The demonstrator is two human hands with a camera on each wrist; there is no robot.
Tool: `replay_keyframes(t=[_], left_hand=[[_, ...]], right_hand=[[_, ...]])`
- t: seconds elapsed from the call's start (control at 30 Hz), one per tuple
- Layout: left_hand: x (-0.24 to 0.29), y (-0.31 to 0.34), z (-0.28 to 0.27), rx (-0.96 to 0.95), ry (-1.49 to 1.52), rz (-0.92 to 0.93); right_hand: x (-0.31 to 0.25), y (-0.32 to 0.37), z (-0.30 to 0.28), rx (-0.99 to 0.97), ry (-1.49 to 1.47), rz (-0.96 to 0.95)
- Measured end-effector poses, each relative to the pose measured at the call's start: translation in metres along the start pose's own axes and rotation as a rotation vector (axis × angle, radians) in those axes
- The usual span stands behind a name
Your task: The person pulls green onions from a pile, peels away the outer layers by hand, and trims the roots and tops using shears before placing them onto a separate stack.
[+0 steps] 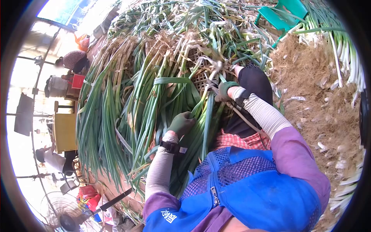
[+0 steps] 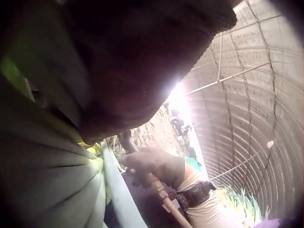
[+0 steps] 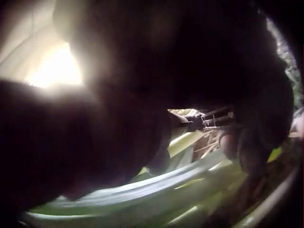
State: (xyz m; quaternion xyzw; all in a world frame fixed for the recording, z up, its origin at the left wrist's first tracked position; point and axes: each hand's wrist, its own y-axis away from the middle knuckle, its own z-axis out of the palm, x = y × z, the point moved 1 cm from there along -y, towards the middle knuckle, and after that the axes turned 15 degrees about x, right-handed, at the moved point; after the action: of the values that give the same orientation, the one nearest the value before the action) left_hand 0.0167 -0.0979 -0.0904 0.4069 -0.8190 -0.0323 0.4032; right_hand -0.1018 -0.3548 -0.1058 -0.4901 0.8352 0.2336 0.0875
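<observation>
My left hand [image 1: 181, 123], in a dark green glove, grips a few long leek stalks [image 1: 199, 110] partway along their green leaves. Their root ends point away, toward my right hand [image 1: 223, 91]. That hand, gloved too, holds a nozzle tool whose thin brown hose [image 1: 247, 120] runs back toward my lap. From the left wrist, the right hand [image 2: 154, 164] shows with fingers curled around the tool, above a hose fitting [image 2: 159, 187]. Pale stalks [image 3: 180, 178] cross below dark fingers in the right wrist view, where most of the hand is in shadow.
A thick heap of leeks [image 1: 112, 96] lies to the left, roots outward. A plastic crate [image 1: 199, 79] stands under the stalks ahead. Root scraps [image 1: 309, 85] cover the ground at right, beside cleaned leeks [image 1: 349, 58] and a green chair [image 1: 284, 15]. A fan [image 1: 69, 216] stands at lower left.
</observation>
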Motion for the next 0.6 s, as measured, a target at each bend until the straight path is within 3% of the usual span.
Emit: replay_keyframes(t=[0.1, 0.2, 0.27, 0.33, 0.43, 0.5, 0.6], left_hand=[[0.011, -0.005, -0.014, -0.047, 0.024, -0.08], [0.012, -0.025, -0.045, 0.266, 0.087, 0.091], [-0.011, -0.053, -0.071, 0.597, -0.277, 0.188], [-0.016, -0.063, -0.089, 0.825, -0.753, 0.043], [-0.06, -0.081, -0.1, 0.529, -0.693, -0.36], [-0.061, -0.079, -0.099, 0.526, -0.769, -0.356], [-0.054, -0.075, -0.111, 0.532, -0.794, -0.238]], right_hand=[[0.007, -0.003, 0.005, -0.023, -0.089, 0.114], [0.008, 0.008, 0.0, 0.038, -0.311, 0.175], [0.003, 0.021, -0.004, 0.012, -0.466, 0.163], [-0.005, 0.036, 0.002, -0.155, -0.694, 0.22], [-0.014, 0.046, 0.021, -0.13, -0.577, 0.103], [-0.015, 0.044, 0.031, -0.068, -0.382, 0.087], [-0.012, 0.045, 0.031, -0.066, -0.439, 0.142]])
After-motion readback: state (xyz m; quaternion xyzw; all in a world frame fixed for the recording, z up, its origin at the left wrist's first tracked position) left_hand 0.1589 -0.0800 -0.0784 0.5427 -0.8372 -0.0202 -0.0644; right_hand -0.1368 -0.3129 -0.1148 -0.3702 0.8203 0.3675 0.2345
